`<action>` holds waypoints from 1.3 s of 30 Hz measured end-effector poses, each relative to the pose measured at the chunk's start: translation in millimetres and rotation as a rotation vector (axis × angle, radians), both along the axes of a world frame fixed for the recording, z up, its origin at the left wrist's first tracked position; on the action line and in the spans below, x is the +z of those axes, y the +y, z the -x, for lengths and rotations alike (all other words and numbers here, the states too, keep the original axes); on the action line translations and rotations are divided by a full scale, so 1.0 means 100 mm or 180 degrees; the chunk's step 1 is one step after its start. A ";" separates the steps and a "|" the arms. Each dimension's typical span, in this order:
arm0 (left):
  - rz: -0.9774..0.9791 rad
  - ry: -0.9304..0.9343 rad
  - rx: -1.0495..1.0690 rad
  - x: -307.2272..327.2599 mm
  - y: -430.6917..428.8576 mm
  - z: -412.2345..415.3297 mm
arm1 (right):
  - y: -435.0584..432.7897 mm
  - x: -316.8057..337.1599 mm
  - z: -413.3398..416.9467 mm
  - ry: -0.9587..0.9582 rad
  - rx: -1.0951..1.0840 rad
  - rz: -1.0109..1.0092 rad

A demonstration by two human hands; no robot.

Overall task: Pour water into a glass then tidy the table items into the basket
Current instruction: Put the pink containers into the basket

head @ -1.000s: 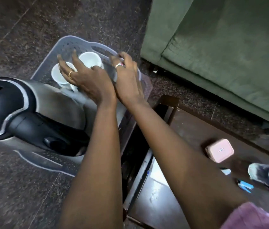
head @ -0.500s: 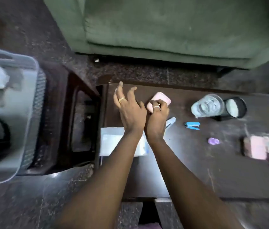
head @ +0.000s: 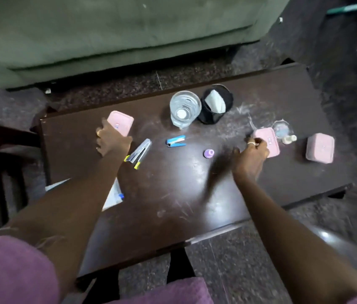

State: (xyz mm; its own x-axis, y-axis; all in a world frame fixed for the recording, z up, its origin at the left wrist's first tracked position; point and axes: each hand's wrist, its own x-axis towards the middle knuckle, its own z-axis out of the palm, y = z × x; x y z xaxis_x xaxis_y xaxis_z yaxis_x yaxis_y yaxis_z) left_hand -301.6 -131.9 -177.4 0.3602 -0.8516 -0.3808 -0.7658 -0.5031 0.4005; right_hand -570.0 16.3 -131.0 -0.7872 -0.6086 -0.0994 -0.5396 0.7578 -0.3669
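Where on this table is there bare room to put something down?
The near half of the table, between the two forearms, is bare. The far strip is crowded: glass, black cup, stapler, purple cap, pink boxes.

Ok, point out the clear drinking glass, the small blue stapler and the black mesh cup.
Clear drinking glass (head: 185, 108): head view, on its open mouth.
Small blue stapler (head: 175, 141): head view, middle of its top.
Black mesh cup (head: 208, 116): head view, on its outer wall.
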 end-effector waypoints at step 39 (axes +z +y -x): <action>0.1643 -0.0216 0.1325 1.41 -0.22 -3.65 | -1.58 0.60 -4.34 -0.0449 0.4282 0.2129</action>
State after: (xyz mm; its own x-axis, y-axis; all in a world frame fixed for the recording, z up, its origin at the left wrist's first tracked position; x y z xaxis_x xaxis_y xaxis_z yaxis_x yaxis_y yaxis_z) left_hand 63.1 -153.8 -36.3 0.7071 -0.7033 0.0735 -0.5812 -0.5188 0.6269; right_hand -136.4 -141.2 -70.8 0.3702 -0.8099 0.4550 -0.6073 -0.5817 -0.5411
